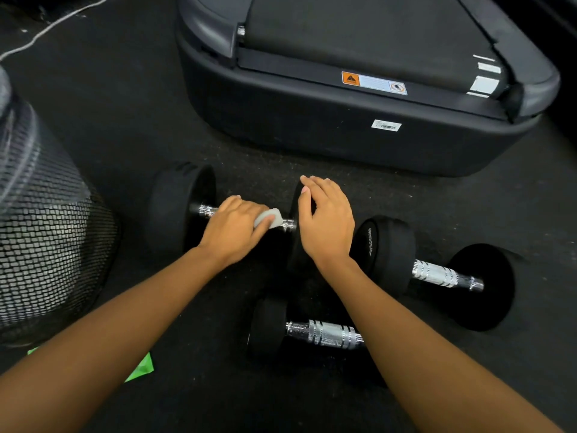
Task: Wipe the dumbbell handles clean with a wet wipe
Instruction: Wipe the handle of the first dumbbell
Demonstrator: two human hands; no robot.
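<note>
Three black dumbbells with chrome handles lie on the dark floor. My left hand (232, 228) presses a folded white wet wipe (268, 217) around the handle of the far-left dumbbell (178, 204). My right hand (326, 218) rests over that dumbbell's right weight head, fingers curled on its top edge. A second dumbbell (437, 273) lies to the right, its handle bare. The third dumbbell (321, 334) lies nearest me, partly hidden under my right forearm.
The rear end of a black treadmill (359, 126) stands just beyond the dumbbells. A black mesh bin (43, 232) stands at the left. A green packet (140, 368) lies on the floor under my left forearm. A white cable (46, 29) runs at the top left.
</note>
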